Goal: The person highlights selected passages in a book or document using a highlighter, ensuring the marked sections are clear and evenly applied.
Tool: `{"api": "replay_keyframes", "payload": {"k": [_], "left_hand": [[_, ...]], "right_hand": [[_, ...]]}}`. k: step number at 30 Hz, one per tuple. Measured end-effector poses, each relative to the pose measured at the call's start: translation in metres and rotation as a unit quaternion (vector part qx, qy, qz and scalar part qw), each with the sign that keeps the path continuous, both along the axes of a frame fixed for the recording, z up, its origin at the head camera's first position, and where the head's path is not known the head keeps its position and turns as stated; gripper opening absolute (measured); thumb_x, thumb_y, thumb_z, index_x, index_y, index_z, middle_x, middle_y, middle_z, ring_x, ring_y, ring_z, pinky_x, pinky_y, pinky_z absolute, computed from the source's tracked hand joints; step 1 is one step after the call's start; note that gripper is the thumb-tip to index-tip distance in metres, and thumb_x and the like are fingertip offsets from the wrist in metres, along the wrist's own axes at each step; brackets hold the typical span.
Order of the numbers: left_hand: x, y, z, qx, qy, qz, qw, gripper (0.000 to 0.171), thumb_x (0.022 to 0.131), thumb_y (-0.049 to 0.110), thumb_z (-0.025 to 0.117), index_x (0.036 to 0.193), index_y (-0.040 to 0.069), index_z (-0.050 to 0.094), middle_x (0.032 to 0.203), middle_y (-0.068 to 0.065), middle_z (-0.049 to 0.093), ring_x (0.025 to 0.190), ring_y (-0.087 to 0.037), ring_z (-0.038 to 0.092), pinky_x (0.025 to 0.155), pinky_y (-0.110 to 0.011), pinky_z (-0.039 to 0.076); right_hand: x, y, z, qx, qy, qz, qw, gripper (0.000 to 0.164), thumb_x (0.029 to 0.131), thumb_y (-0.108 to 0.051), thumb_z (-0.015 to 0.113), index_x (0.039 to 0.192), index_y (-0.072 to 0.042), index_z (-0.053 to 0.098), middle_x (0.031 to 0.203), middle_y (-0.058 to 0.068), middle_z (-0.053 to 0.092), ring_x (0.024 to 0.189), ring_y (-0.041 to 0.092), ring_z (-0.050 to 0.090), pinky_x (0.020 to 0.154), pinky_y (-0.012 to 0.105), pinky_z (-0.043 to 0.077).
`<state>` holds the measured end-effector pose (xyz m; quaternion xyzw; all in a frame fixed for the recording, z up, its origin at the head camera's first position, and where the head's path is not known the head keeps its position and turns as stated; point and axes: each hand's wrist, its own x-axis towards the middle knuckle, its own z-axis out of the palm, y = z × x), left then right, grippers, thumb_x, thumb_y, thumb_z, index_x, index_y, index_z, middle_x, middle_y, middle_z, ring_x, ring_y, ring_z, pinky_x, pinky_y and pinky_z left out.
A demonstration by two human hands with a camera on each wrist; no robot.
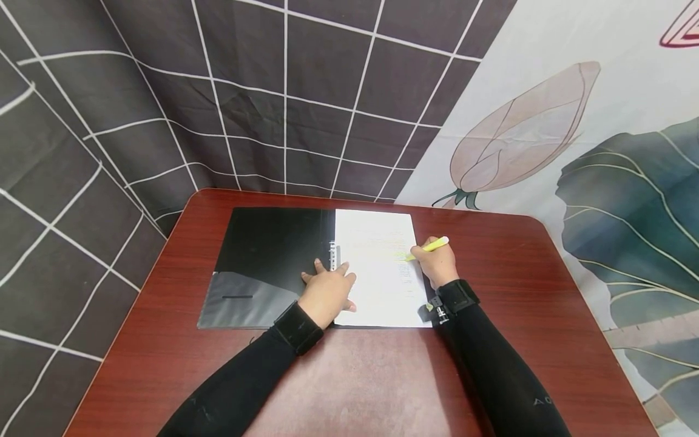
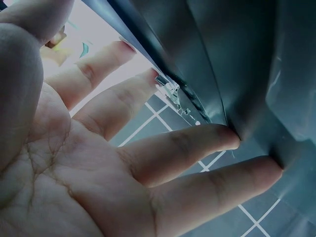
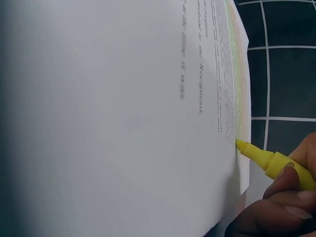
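Note:
A black ring binder (image 1: pixel 273 237) lies open on the table, with white printed paper (image 1: pixel 377 291) on its right side. My right hand (image 1: pixel 438 266) pinches a yellow highlighter (image 1: pixel 435 244) at the paper's right edge. In the right wrist view the tip of the highlighter (image 3: pixel 269 160) meets the end of a printed line, and green-yellow and orange bands mark lines farther up. My left hand (image 1: pixel 326 294) rests with spread fingers across the binder's middle, close to the metal ring clip (image 1: pixel 334 255). In the left wrist view the fingertips (image 2: pixel 224 136) touch the dark cover and the page.
The binder lies on a reddish-brown table (image 1: pixel 519 273) with rounded back corners. A clear pocket (image 1: pixel 246 300) covers the lower part of the left cover. Behind the table hang a dark grid-patterned cloth (image 1: pixel 322 79) and a white cloth with leaf prints (image 1: pixel 513 139).

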<state>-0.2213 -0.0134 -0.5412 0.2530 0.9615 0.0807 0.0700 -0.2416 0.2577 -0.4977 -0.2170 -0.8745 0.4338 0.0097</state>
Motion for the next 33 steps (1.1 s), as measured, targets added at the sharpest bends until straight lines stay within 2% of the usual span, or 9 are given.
{"api": "replay_keyframes", "payload": {"k": [5, 9, 12, 15, 19, 22, 25, 30, 33], "left_hand": [[0.002, -0.006, 0.002, 0.014, 0.009, -0.001, 0.9999, 0.078, 0.083, 0.055, 0.097, 0.149, 0.02, 0.074, 0.169, -0.007, 0.064, 0.146, -0.077, 0.05, 0.093, -0.09, 0.055], [0.002, -0.009, 0.001, 0.009, 0.014, 0.001, 0.9999, 0.079, 0.083, 0.057, 0.097, 0.15, 0.022, 0.074, 0.17, -0.005, 0.063, 0.146, -0.076, 0.05, 0.093, -0.09, 0.056], [0.0, -0.009, -0.002, -0.002, 0.014, -0.002, 0.9999, 0.079, 0.085, 0.058, 0.095, 0.151, 0.023, 0.073, 0.17, -0.005, 0.063, 0.147, -0.075, 0.05, 0.094, -0.088, 0.057], [-0.002, -0.007, -0.003, -0.013, 0.019, -0.008, 0.9997, 0.079, 0.085, 0.061, 0.094, 0.152, 0.024, 0.072, 0.17, -0.004, 0.063, 0.146, -0.075, 0.051, 0.093, -0.086, 0.058], [-0.004, -0.002, 0.002, -0.027, -0.012, 0.0, 0.9996, 0.082, 0.086, 0.061, 0.093, 0.156, 0.025, 0.069, 0.175, -0.003, 0.057, 0.153, -0.074, 0.044, 0.098, -0.087, 0.057], [-0.004, 0.003, 0.01, -0.04, -0.056, 0.01, 0.9975, 0.084, 0.089, 0.06, 0.091, 0.161, 0.025, 0.065, 0.18, -0.002, 0.051, 0.159, -0.071, 0.039, 0.103, -0.088, 0.054], [-0.003, 0.008, 0.016, -0.057, -0.076, 0.011, 0.9954, 0.086, 0.091, 0.059, 0.087, 0.166, 0.025, 0.061, 0.183, 0.0, 0.047, 0.161, -0.068, 0.039, 0.104, -0.087, 0.054], [-0.001, 0.011, 0.013, -0.077, -0.025, 0.007, 0.9967, 0.087, 0.087, 0.066, 0.086, 0.162, 0.027, 0.066, 0.176, 0.005, 0.056, 0.155, -0.063, 0.052, 0.095, -0.082, 0.061], [0.0, 0.009, 0.011, -0.076, -0.002, 0.007, 0.9971, 0.086, 0.085, 0.067, 0.088, 0.159, 0.028, 0.068, 0.172, 0.005, 0.06, 0.153, -0.061, 0.056, 0.091, -0.08, 0.063]], "right_hand": [[-0.001, -0.004, 0.0, -0.01, 0.002, 0.001, 1.0, 0.022, 0.102, -0.011, 0.069, 0.087, -0.008, 0.053, 0.081, 0.005, 0.048, 0.078, 0.024, 0.053, 0.062, 0.029, 0.041], [-0.002, -0.005, 0.001, -0.017, 0.004, 0.006, 1.0, 0.023, 0.101, -0.012, 0.069, 0.085, -0.009, 0.052, 0.077, 0.002, 0.046, 0.073, 0.02, 0.051, 0.06, 0.027, 0.04], [0.0, -0.008, 0.004, -0.063, 0.015, -0.003, 0.998, 0.024, 0.103, -0.014, 0.067, 0.085, -0.01, 0.05, 0.075, -0.001, 0.048, 0.068, 0.016, 0.05, 0.059, 0.026, 0.04], [0.003, -0.016, 0.009, -0.126, 0.05, -0.017, 0.991, 0.024, 0.106, -0.014, 0.065, 0.087, -0.012, 0.051, 0.075, -0.003, 0.054, 0.067, 0.013, 0.052, 0.059, 0.024, 0.041], [0.003, -0.039, 0.014, -0.201, 0.092, 0.019, 0.975, 0.014, 0.11, -0.016, 0.064, 0.097, -0.009, 0.063, 0.076, -0.004, 0.062, 0.068, 0.01, 0.054, 0.058, 0.022, 0.041], [0.002, -0.058, 0.012, -0.239, 0.08, 0.059, 0.966, 0.012, 0.112, -0.017, 0.061, 0.107, -0.008, 0.067, 0.075, -0.005, 0.062, 0.063, 0.008, 0.053, 0.055, 0.021, 0.04], [0.0, -0.077, 0.007, -0.261, 0.066, 0.078, 0.96, 0.011, 0.112, -0.015, 0.06, 0.105, -0.008, 0.067, 0.07, -0.006, 0.06, 0.059, 0.005, 0.051, 0.053, 0.019, 0.041], [-0.004, -0.102, -0.002, -0.286, 0.055, 0.08, 0.953, 0.016, 0.107, -0.007, 0.064, 0.093, -0.013, 0.062, 0.063, -0.009, 0.056, 0.056, 0.004, 0.049, 0.053, 0.017, 0.04], [-0.007, -0.111, -0.008, -0.267, 0.042, 0.075, 0.96, 0.019, 0.104, -0.006, 0.064, 0.089, -0.015, 0.059, 0.062, -0.01, 0.055, 0.054, 0.004, 0.047, 0.052, 0.017, 0.038]]}}
